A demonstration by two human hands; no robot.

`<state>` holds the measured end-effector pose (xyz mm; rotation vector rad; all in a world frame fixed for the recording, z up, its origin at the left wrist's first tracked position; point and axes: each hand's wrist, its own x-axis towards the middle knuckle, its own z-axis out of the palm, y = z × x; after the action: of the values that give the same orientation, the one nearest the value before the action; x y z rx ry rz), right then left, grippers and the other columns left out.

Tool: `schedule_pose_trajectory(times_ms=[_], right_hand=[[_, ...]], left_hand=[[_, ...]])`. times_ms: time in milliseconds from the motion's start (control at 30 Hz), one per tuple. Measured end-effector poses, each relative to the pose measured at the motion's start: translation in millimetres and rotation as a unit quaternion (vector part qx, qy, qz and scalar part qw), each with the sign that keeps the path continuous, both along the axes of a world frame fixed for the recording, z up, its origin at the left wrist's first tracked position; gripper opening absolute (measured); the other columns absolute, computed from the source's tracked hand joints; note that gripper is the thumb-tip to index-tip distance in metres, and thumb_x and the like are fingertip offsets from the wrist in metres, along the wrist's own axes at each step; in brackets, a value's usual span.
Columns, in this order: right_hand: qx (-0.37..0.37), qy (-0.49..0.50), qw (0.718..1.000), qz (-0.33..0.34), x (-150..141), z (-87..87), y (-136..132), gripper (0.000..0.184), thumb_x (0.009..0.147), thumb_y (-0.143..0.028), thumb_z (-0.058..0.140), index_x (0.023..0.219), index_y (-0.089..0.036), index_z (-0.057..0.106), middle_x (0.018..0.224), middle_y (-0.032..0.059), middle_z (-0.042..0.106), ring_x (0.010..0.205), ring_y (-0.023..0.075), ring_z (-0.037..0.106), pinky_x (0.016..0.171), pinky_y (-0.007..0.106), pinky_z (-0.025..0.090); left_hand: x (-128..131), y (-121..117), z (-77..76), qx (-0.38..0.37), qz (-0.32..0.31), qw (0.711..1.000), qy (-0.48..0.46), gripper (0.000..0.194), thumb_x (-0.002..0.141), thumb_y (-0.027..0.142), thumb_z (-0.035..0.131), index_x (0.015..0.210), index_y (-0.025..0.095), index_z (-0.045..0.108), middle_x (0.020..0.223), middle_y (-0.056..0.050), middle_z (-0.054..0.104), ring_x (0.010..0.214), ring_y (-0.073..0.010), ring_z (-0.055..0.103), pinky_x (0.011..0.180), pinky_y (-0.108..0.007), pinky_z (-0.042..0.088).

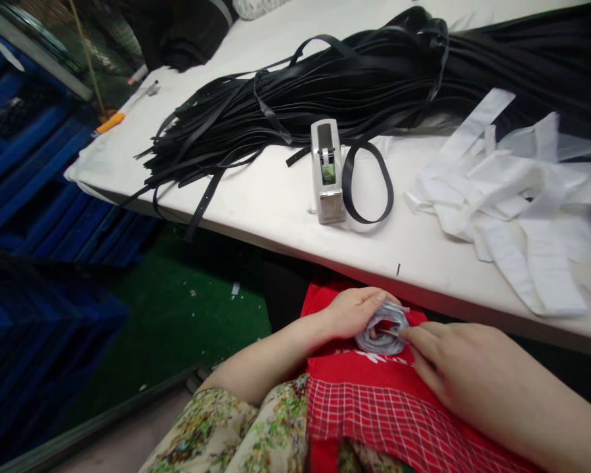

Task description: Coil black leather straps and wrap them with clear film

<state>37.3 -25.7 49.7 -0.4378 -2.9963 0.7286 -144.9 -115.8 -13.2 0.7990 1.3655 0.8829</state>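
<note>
Over my lap, my left hand is wrapped around a coiled roll of pale grey-blue tape, its fingers partly hidden behind and inside the ring. From the other side my right hand reaches in with thumb and fingers pinched at the roll's near right edge. A thin, light-coloured piece runs from that pinch across the roll's hollow centre; I cannot tell whether it is a tape end. Beneath both hands lies a red apron with white print and a checked lower part.
On the white table lies a long bundle of black straps, with one strap looped beside a grey-white tape dispenser. White strips are heaped at right. Blue pallets stand left; an orange-handled tool rests at the corner.
</note>
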Motion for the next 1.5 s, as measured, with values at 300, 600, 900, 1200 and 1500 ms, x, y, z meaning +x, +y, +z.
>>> schedule_pose_trajectory(times_ms=[300,600,900,1200,1500], right_hand=[[0.064,0.014,0.998,-0.022,-14,-14.5,11,0.014,0.089,-0.025,0.055,0.079,-0.023,0.064,0.069,-0.0003,0.069,0.059,0.0190,0.066,0.056,0.031,0.039],[-0.032,0.145,0.988,-0.035,-8,-31.1,16,0.022,0.096,-0.023,0.052,0.085,-0.021,0.071,0.072,0.0011,0.067,0.063,0.0144,0.060,0.061,0.027,0.041],[-0.258,0.127,0.941,-0.176,-18,-43.1,17,0.027,0.087,-0.041,0.068,0.071,-0.020,0.065,0.067,0.0007,0.064,0.062,0.0152,0.056,0.059,0.027,0.042],[-0.502,0.009,0.827,-0.253,-21,-70.2,29,0.060,0.087,-0.073,0.045,0.079,-0.018,0.068,0.074,0.0057,0.068,0.066,0.0190,0.057,0.064,0.032,0.045],[-0.709,-0.028,0.656,-0.256,-29,-67.5,22,0.038,0.066,-0.050,0.082,0.072,-0.015,0.066,0.064,-0.0003,0.063,0.057,0.0112,0.050,0.057,0.024,0.039]], left_hand=[[4,2,4.0,0.033,0.027,0.999,-0.009,0.042,0.095,0.039,0.045,0.110,0.010,0.071,0.101,-0.011,0.073,0.087,-0.0187,0.066,0.082,-0.029,0.051],[3,3,10.3,-0.002,-0.001,0.999,-0.041,0.041,0.094,0.037,0.044,0.111,0.012,0.071,0.090,-0.010,0.074,0.079,-0.0193,0.068,0.076,-0.030,0.053],[1,-6,29.1,0.091,-0.026,0.986,0.134,0.028,0.088,0.028,0.053,0.102,0.014,0.073,0.102,-0.008,0.074,0.093,-0.0202,0.067,0.086,-0.028,0.050],[9,-21,27.8,0.171,0.018,0.965,0.198,0.025,0.090,0.031,0.060,0.098,0.013,0.075,0.090,-0.007,0.073,0.082,-0.0170,0.066,0.079,-0.026,0.049],[9,-23,31.4,0.211,0.020,0.958,0.191,0.020,0.089,0.027,0.062,0.092,0.012,0.076,0.096,-0.010,0.068,0.092,-0.0178,0.064,0.087,-0.028,0.049]])
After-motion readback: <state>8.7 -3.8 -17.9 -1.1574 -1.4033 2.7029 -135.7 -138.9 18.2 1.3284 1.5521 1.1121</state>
